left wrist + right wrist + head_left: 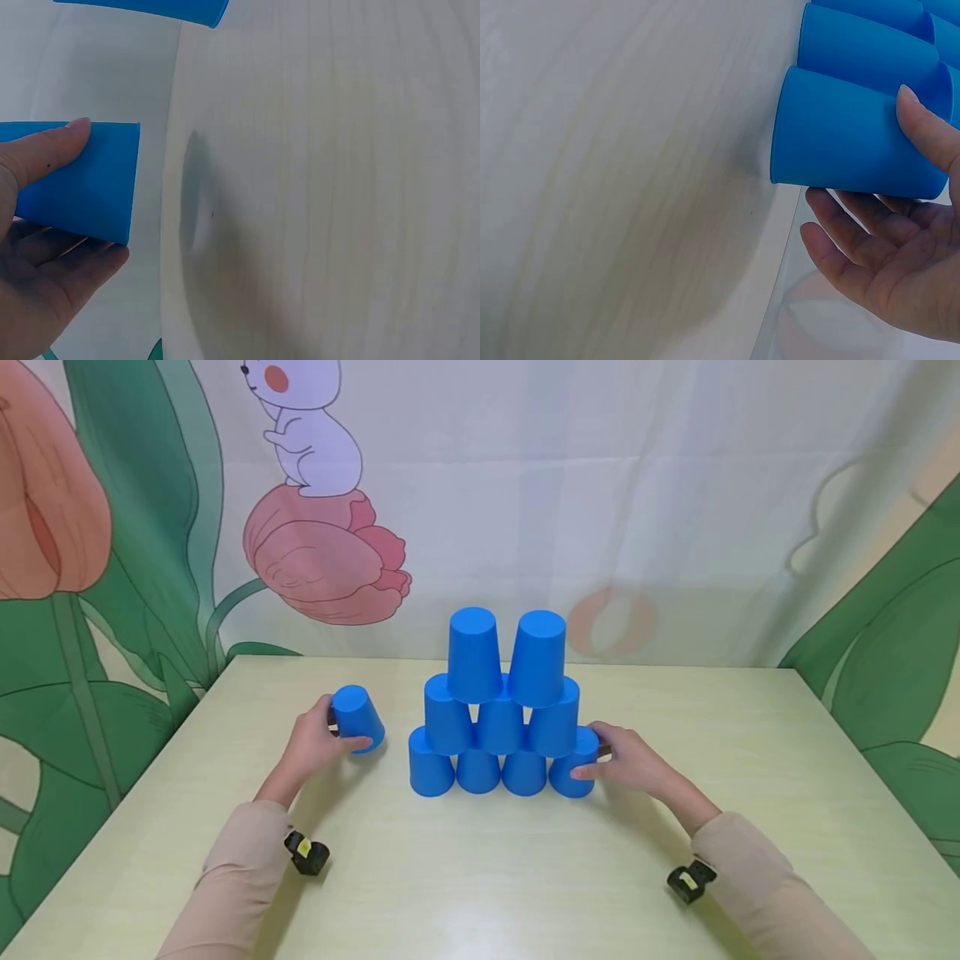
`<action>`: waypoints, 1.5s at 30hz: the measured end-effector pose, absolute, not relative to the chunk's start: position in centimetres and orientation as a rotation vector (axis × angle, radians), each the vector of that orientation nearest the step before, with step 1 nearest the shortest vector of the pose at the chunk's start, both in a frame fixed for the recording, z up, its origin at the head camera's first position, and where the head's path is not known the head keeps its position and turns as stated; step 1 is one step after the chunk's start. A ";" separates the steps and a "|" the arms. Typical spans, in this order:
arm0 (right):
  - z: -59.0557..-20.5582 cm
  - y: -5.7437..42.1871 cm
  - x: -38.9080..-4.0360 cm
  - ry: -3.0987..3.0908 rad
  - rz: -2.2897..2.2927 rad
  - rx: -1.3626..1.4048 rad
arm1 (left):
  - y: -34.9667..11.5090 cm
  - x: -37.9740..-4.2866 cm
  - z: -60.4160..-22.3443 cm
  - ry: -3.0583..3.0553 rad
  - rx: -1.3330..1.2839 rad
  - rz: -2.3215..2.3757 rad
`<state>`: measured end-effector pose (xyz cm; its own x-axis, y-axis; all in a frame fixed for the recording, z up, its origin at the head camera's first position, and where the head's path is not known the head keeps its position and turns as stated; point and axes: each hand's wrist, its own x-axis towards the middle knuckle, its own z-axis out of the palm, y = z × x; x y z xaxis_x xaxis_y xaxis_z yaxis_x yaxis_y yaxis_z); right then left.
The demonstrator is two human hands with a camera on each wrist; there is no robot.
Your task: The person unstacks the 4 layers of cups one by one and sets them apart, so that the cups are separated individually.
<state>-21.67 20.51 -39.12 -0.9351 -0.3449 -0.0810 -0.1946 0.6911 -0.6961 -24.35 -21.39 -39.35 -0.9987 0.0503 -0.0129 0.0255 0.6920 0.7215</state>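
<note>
My left hand [318,739] grips a blue cup [357,717] that is upside down and slightly tilted, left of a cup pyramid. In the left wrist view its thumb [56,150] lies along one side of the cup, with the fingers on the opposite side. The pyramid has several cups in the bottom row, three in the middle and two on top, all upside down. At its right end, my right hand [633,760] holds the bottom-row blue cup [855,135] between thumb and fingers.
Two upper blue cups [474,652] stand side by side with a gap between them. Everything rests on a pale wood-grain table [480,877]. Behind its far edge hangs a printed curtain [675,510]. Small black cameras [307,853] sit at both wrists.
</note>
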 end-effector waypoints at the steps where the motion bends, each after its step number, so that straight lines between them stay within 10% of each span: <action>1: -39.1 20.5 -21.7 2.696 -1.076 -0.433 | -21.4 -24.5 -39.5 2.852 0.059 1.207; 45: -39.0 20.6 -21.6 2.705 -1.067 -0.418 | -20.6 -22.0 -35.2 3.024 0.290 1.281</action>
<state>-21.63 20.57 -39.02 -0.9392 -0.3328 -0.0842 -0.1857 0.6988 -0.6908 -21.96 -20.59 -35.24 -0.9726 0.1003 0.2098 0.2204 0.6847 0.6947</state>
